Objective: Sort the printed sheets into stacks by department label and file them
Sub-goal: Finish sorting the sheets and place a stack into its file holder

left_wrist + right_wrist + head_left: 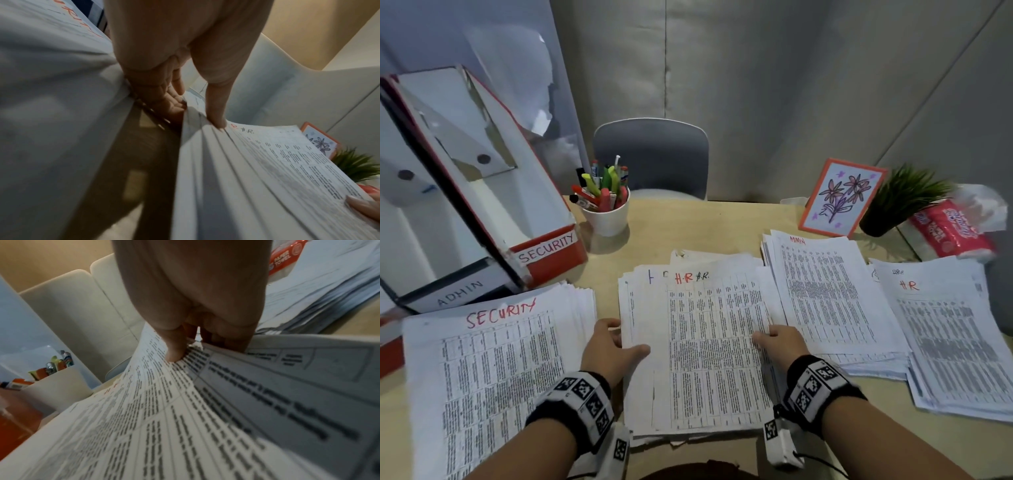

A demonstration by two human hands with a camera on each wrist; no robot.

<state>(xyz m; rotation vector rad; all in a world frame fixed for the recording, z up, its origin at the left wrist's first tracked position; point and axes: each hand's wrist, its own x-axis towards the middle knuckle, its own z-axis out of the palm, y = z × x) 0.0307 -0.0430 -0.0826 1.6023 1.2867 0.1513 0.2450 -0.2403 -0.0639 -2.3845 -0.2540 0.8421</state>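
Sheets sit in four stacks along the near side of the table (726, 219): at far left, in front of the file boxes (493, 192), the Security stack (489, 370); then the middle stack (709, 346) with an H.R sheet on top, the Admin stack (828, 294), and at far right the H.R stack (948, 329). The left hand (609, 353) grips the middle stack's left edge, thumb on top and fingers curled under. The right hand (780, 342) pinches its right edge, thumb (174, 345) pressing the top sheet.
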